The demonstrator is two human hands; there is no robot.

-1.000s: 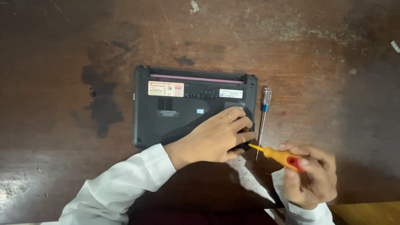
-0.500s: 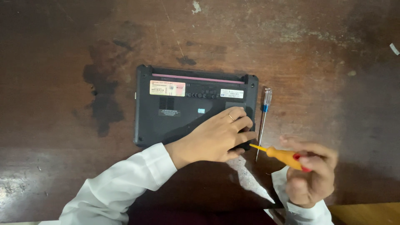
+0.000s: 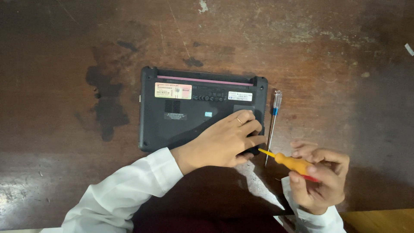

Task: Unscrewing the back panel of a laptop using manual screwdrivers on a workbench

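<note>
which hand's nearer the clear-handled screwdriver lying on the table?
Left. The left hand rests on the laptop, fingertips just beside the clear-handled screwdriver shaft. The right hand holds the orange screwdriver, below and right of its tip.

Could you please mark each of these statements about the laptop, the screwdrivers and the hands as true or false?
1. The laptop lies bottom side up. True.
2. The left hand holds the orange screwdriver. False: the right hand holds the orange screwdriver; the left rests on the laptop.
3. A second screwdriver lies right of the laptop. True.
4. That second screwdriver rests on top of the laptop. False: it lies on the wooden table.
</note>
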